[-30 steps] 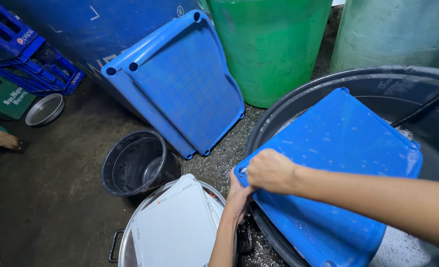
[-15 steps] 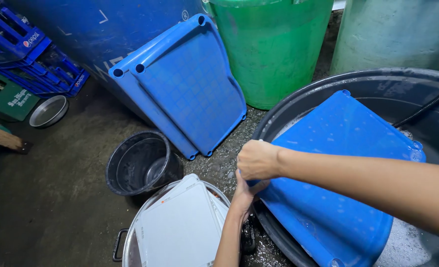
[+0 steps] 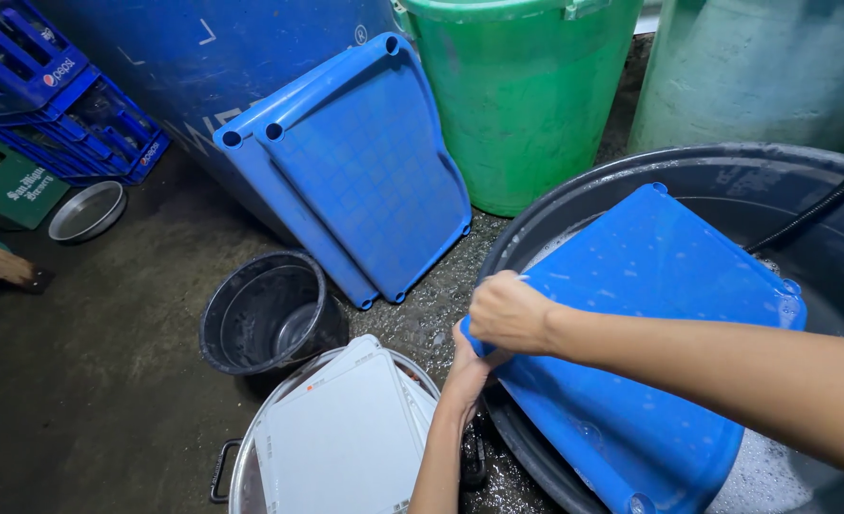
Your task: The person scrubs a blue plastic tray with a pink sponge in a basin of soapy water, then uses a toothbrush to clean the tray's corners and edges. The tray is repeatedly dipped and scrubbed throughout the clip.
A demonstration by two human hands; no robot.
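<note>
A wet blue plastic tray [image 3: 650, 333] lies tilted across the rim of a large black tub [image 3: 574, 205] that holds soapy water. My right hand [image 3: 508, 312] is closed over the tray's near left corner. My left hand [image 3: 470, 366] reaches up from below and grips the same corner from underneath, mostly hidden by the right hand. Suds cling to the tray's lower end.
Two blue trays [image 3: 355, 162] lean against a blue drum [image 3: 203, 67]. A green bin [image 3: 522, 95] and a pale green drum [image 3: 774, 71] stand behind. A black bucket [image 3: 265, 314], a metal pot with white boards [image 3: 346, 438], blue crates [image 3: 37, 90] and a steel bowl [image 3: 86, 211] sit on the wet floor.
Both hands have stayed on the tray's corner, which has shifted slightly up and to the right over the tub's rim. The view has tilted a little.
</note>
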